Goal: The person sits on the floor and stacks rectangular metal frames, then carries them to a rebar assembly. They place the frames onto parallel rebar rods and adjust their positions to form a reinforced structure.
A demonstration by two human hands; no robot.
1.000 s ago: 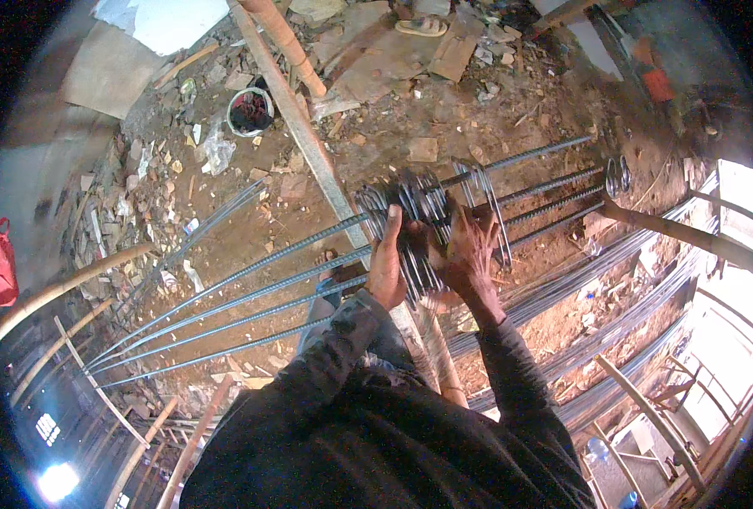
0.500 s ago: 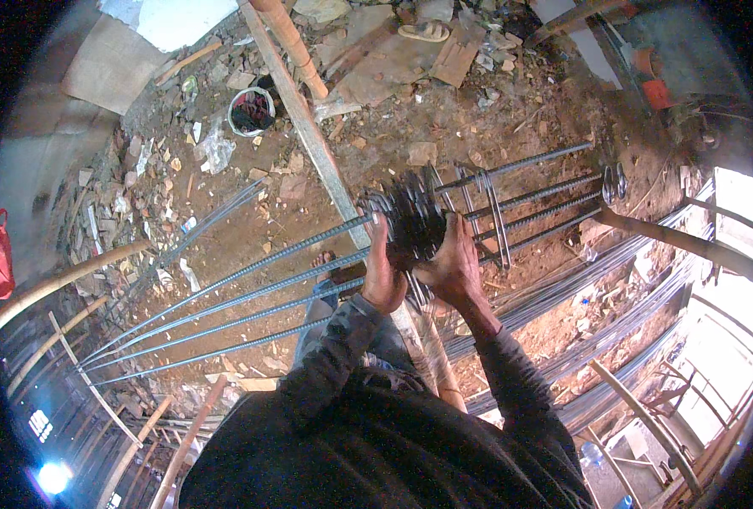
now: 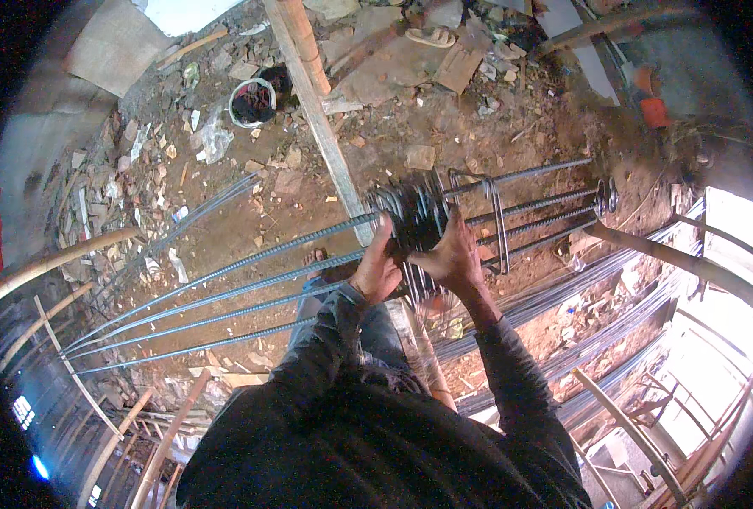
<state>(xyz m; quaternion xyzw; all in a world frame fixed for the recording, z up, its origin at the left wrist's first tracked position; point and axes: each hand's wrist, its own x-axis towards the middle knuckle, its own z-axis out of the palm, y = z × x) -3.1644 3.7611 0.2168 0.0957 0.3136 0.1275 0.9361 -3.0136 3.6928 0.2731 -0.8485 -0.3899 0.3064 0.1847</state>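
Here, left hand [image 3: 378, 271], right hand [image 3: 454, 259] clasp stirrup bundle [image 3: 417, 216] on rebars [image 3: 343, 226]; any writing unreadable.

Ribbed grey steel bars [image 3: 330, 228] are stretching left to right over a flat wooden beam [image 3: 334, 161]. A tight stack of dark metal loops [image 3: 423, 214] is sitting on the bars at the beam, and narrow metal loops [image 3: 495, 219] are sitting apart to its right. Beyond the bars, a round white bucket [image 3: 232, 106] is standing left of the beam. Long, thin grey rods [image 3: 529, 312] are lying nearer, toward the right.
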